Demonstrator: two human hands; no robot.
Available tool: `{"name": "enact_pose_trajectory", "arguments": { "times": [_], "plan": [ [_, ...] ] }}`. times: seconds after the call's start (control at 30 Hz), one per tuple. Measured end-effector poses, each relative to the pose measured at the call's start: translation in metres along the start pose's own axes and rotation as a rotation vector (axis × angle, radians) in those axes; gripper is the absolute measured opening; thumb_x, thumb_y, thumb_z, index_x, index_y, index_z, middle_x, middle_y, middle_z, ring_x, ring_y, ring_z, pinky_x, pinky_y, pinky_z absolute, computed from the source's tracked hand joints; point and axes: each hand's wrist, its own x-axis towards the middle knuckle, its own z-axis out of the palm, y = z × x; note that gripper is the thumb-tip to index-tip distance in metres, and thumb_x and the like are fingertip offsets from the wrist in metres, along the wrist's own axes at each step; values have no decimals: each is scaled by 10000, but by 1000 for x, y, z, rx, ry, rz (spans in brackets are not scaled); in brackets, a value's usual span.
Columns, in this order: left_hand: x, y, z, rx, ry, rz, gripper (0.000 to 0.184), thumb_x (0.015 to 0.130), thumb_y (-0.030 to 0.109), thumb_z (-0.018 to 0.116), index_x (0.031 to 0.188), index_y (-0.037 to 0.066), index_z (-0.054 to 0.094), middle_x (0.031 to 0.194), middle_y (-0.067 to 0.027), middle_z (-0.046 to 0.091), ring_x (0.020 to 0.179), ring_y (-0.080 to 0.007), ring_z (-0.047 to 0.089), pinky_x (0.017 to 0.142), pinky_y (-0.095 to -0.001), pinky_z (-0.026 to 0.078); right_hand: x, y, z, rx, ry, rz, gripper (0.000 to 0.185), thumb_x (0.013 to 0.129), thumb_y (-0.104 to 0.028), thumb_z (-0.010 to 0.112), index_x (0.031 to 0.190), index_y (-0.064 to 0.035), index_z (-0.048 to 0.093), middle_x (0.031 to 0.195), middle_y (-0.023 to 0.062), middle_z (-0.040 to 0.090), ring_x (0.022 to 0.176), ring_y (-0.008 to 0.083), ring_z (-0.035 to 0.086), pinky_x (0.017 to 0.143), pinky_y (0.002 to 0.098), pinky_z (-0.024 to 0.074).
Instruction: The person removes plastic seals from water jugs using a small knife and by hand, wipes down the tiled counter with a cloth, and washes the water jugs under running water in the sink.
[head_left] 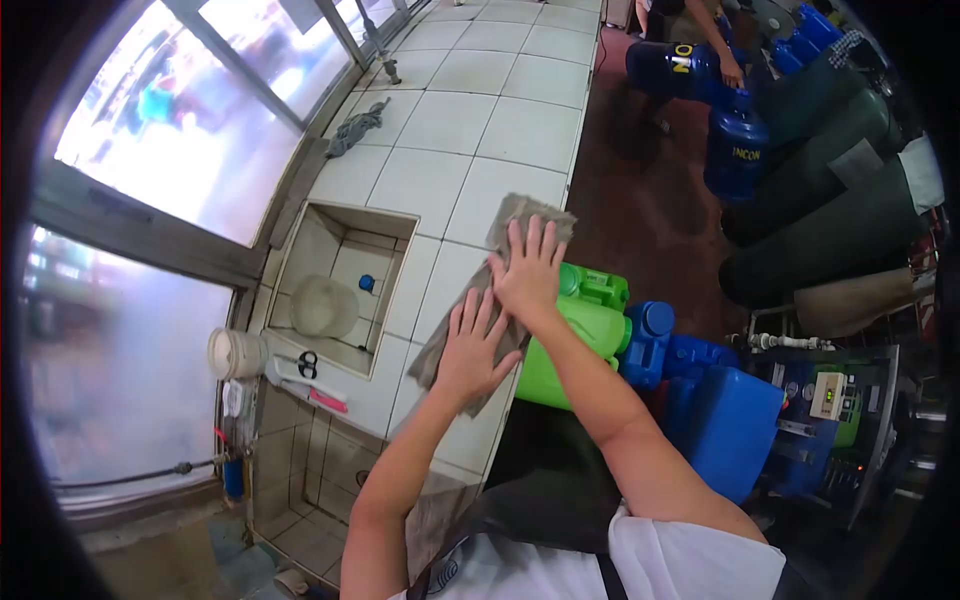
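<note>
A grey-brown cloth [462, 330] lies spread along the right edge of the white tiled counter [440, 120]. My left hand [472, 355] rests flat on its lower part, fingers spread. Further up, my right hand [530, 270] presses flat on the cloth near the counter edge, its fingers apart too. The upper end of the cloth shows beyond my right fingertips. What lies under the cloth is hidden. Left of the cloth is a sunken tiled basin [390, 260] with a round translucent container [324, 306] and a small blue object [367, 282] in it.
A crumpled grey rag [357, 128] lies farther up the counter. Scissors [307, 364] and a pink-handled brush [327, 400] sit below the basin. Green [575, 345] and blue jugs [725, 430] stand right of the counter. Another person's hand [732, 72] touches a blue bottle [738, 150].
</note>
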Motion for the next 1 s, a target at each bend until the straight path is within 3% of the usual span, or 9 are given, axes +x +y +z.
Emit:
{"name": "enact_pose_trajectory", "arguments": {
  "times": [0.17,0.3,0.37,0.47,0.67,0.83,1.0],
  "plan": [
    [130,-26,5,13,101,54,814,925,582,533,1542,76,372,1632,-205,248,1519,-408,175,1227,-543,138,120,56,13,-136,-21,175,719,981,-538,451,1562,-124,360,1637,210,244,1511,451,167,1212,616,91],
    [199,-37,11,1,157,-17,832,931,578,518,1546,44,348,1631,-222,243,1525,-403,163,1234,-532,127,209,80,33,-220,-116,106,685,1008,-547,365,1586,-183,318,1652,186,224,1517,447,152,1217,600,81],
    [217,-45,17,-15,160,-56,841,932,575,514,1546,28,340,1629,-230,242,1527,-404,158,1236,-530,123,241,77,47,-250,-135,26,641,1019,-539,365,1586,-245,314,1652,170,231,1513,449,175,1215,596,117],
    [228,-53,26,-41,326,-164,846,926,546,531,1539,-4,337,1620,-243,256,1514,-417,186,1235,-541,119,263,56,64,-267,-144,-44,630,1016,-533,375,1583,-264,321,1652,160,238,1509,451,186,1209,595,131],
    [202,-60,20,4,343,-306,765,934,490,550,1521,26,393,1607,-249,285,1498,-443,220,1213,-587,129,258,15,89,-209,-118,-172,607,1012,-519,367,1569,-280,355,1650,153,255,1508,459,190,1209,613,114],
    [114,-80,18,161,310,-417,742,957,489,531,1525,34,391,1608,-257,279,1495,-456,216,1208,-592,136,192,-74,91,-61,-186,-242,624,1000,-494,390,1565,-229,375,1650,174,247,1521,452,150,1219,617,60],
    [-3,-69,-7,197,148,-473,737,937,458,572,1546,87,382,1603,-276,273,1494,-456,223,1200,-593,154,93,-124,72,196,-165,-186,869,901,-677,495,1556,-118,375,1647,231,204,1524,466,102,1220,621,25]
  ]
}}
